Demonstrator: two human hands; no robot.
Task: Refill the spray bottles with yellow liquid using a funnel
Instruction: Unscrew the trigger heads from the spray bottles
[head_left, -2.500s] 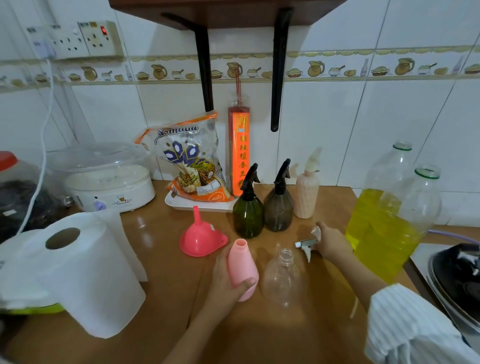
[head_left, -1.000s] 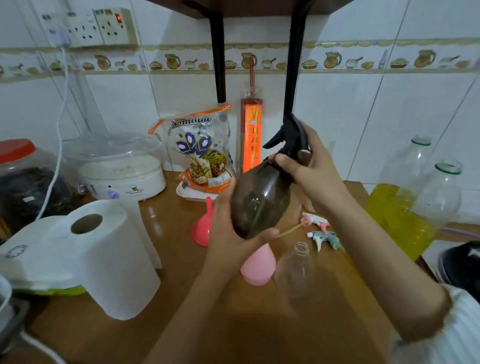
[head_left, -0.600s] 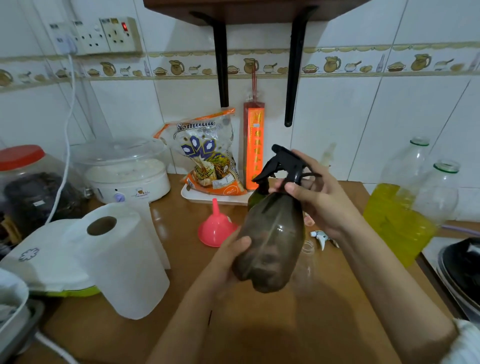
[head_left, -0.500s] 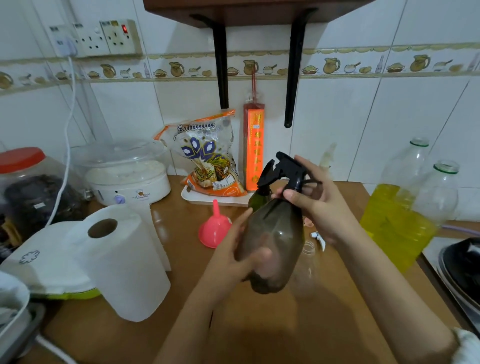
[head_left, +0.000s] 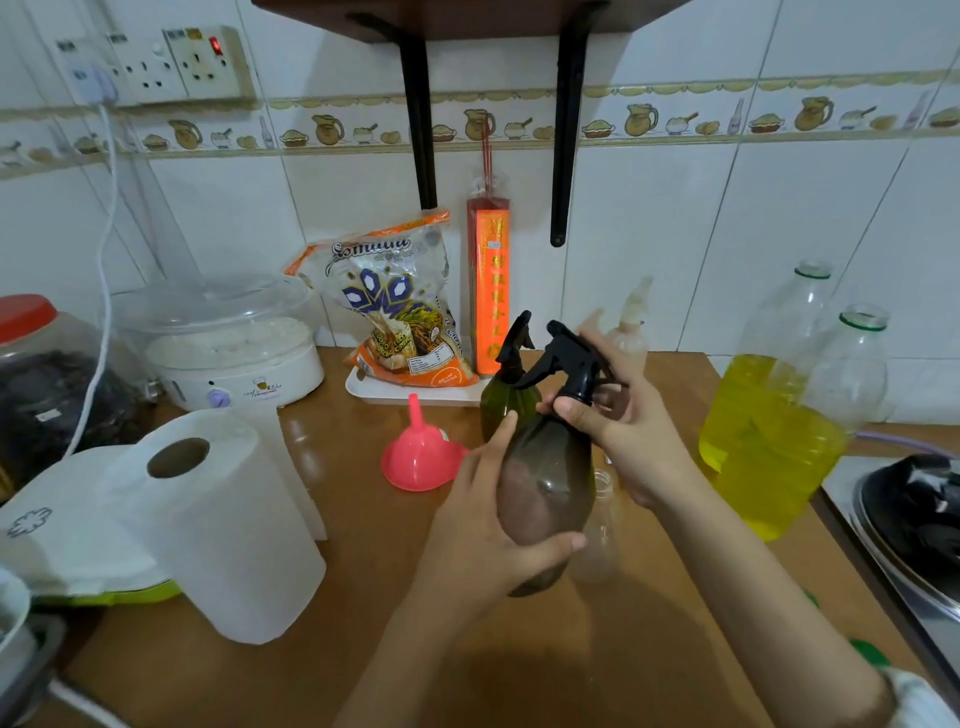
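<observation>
Unscrewing the brown bottle's sprayer

Our left hand (head_left: 483, 525) cups the brown bottle (head_left: 545, 493); our right hand (head_left: 623, 431) pinches its black sprayer (head_left: 571, 364). The funnel (head_left: 422, 457) left of it lies unused, so nothing looks refilled.

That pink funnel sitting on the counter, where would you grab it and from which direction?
Likely by the narrow spout, from above. The pink funnel rests mouth down on the wooden counter, so its spout points up, easy to pinch. The wide cone flares out and lies flat, giving fingers little to close on. Both hands are busy with the brown spray bottle.
</observation>
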